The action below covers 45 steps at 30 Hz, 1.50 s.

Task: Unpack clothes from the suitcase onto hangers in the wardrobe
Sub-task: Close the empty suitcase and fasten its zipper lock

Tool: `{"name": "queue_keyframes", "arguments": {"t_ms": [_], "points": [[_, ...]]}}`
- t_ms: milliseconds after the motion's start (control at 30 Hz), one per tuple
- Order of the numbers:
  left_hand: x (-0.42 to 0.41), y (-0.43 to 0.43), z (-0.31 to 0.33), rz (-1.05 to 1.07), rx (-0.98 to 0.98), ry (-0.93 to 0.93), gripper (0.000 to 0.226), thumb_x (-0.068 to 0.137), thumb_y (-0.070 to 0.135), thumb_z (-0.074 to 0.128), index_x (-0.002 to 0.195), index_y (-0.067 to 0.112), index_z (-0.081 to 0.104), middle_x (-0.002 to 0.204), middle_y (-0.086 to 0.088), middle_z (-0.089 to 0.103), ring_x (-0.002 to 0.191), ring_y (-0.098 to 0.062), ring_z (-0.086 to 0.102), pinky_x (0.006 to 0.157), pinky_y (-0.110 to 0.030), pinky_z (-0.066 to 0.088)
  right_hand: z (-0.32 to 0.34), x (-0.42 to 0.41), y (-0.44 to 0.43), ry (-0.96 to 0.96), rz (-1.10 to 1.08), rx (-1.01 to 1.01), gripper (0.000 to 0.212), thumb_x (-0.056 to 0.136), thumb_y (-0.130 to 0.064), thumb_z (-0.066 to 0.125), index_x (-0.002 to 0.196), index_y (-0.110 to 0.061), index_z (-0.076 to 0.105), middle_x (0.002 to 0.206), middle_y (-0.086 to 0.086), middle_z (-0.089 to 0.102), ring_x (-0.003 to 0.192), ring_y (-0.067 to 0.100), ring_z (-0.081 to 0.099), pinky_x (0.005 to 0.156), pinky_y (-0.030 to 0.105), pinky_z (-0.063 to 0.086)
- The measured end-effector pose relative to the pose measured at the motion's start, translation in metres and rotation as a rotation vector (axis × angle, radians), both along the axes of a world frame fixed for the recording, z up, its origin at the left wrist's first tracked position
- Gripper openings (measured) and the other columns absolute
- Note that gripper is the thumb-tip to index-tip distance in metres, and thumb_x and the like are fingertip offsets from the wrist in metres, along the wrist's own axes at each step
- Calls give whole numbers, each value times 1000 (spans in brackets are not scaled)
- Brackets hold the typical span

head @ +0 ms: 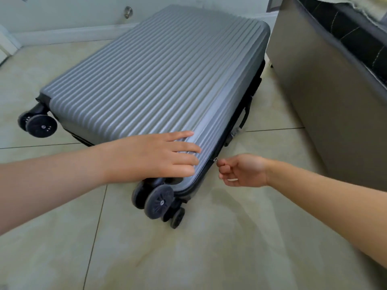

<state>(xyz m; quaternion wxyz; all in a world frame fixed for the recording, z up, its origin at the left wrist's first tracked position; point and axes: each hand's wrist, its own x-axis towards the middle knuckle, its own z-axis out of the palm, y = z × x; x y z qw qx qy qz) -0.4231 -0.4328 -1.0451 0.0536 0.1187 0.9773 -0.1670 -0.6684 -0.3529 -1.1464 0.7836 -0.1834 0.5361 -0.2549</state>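
Head view: grey ribbed suitcase (159, 76) lies shut on the tiled floor (209, 248), left hand (155, 155) flat on its shell, right hand (240, 170) fingers (222, 164) pinching the zipper pull (215, 159) beside them; unzipping barely begun, no clothes out.

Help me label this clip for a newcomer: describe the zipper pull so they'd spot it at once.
Start at the grey ribbed suitcase lying flat on the tiled floor, and follow the dark seam on its right edge toward the nearer wheels. The zipper pull is the tiny silver piece on that seam, the only part pinched by the right hand.
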Motion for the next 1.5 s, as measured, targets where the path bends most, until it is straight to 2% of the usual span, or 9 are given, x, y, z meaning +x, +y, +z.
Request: {"name": "queue_keyframes", "arguments": {"t_ms": [167, 267, 333, 433, 500, 600, 767, 967, 1500], "points": [[52, -18, 13, 151, -98, -283, 64, 60, -3, 82, 112, 17, 50, 142, -3, 48, 144, -23, 25, 121, -44, 13, 8, 41, -57, 720, 487, -429, 29, 104, -20, 31, 82, -16, 49, 69, -2, 47, 71, 17, 55, 62, 21, 43], [47, -13, 22, 519, -17, -689, 41, 80, -3, 62, 110, 23, 53, 149, -3, 39, 147, -21, 18, 121, -39, 7, 14, 71, -75, 1177, 907, -737, 20, 99, -8, 36, 102, -13, 54, 100, 4, 59, 94, 25, 56, 72, 28, 41], [29, -5, 21, 698, 99, -449, 41, 81, -6, 51, 110, 23, 54, 131, -2, 55, 132, -24, 42, 118, -39, 21, 17, 82, -82, 1287, 1017, -779, 21, 97, -7, 38, 111, -9, 55, 111, 6, 59, 100, 27, 56, 76, 31, 41], [-6, -4, 12, 802, 97, 238, 63, 85, 18, 63, 142, 16, 36, 148, -9, 39, 140, -28, 31, 118, -48, 16, 13, 89, -85, 1380, 1072, -766, 20, 94, -9, 43, 108, -11, 57, 109, 7, 60, 97, 27, 57, 80, 35, 44], [-22, -16, -4, 1028, -29, 218, 112, 77, 59, 66, 151, 11, -2, 160, -16, -1, 147, -37, 1, 114, -63, 10, 8, 88, -82, 1440, 1041, -774, 22, 93, -10, 43, 110, -15, 56, 108, 6, 61, 99, 28, 58, 74, 34, 41], [-19, -35, -31, 1179, -82, 193, 137, 64, 77, 63, 148, 9, -20, 159, -19, -12, 146, -41, -2, 111, -67, 14, -2, 80, -71, 1517, 1000, -826, 23, 93, -10, 43, 112, -19, 53, 105, 5, 62, 97, 28, 59, 68, 31, 36], [-1, -47, -43, 1109, -91, 209, 124, 73, 70, 62, 149, 12, -17, 160, -15, -9, 147, -36, 2, 113, -61, 20, -5, 56, -72, 1666, 934, -913, 22, 94, -5, 37, 107, -17, 49, 85, 2, 59, 85, 29, 62, 60, 32, 34], [76, -68, -41, 990, -127, 239, 125, 68, 73, 64, 153, 15, -6, 162, -10, 1, 148, -29, 9, 114, -56, 23, 1, 36, -99, 1699, 824, -851, 22, 102, -19, 31, 107, -15, 53, 93, 6, 63, 79, 28, 56, 63, 32, 34], [196, -99, -29, 1014, 84, 223, 125, 51, 50, 88, 152, 20, 20, 161, 4, 11, 148, -19, 13, 120, -32, -1, -20, 52, -79, 1716, 761, -824, 20, 97, -11, 37, 110, -13, 52, 100, 7, 66, 91, 31, 62, 56, 29, 29]]}}
